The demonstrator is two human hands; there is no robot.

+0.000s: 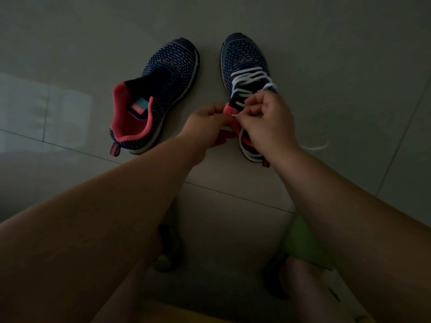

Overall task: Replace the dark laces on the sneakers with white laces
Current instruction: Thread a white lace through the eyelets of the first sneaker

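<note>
Forearms fill the lower frame, converging on the right-hand sneaker [245, 73] at upper centre-right, already crossed by a white lace [250, 76] over its lower eyelets. Right hand [268, 122] pinches the lace tip; left hand [205, 124] pinches the coral collar just beside it, apparently steadying a top eyelet. Judged progress: this shoe nearly laced, loose lace end [314, 146] trailing at right. Left-hand sneaker [158, 94], upper centre-left on the tiled floor [70, 54], shows no lace and remains to be done
</note>
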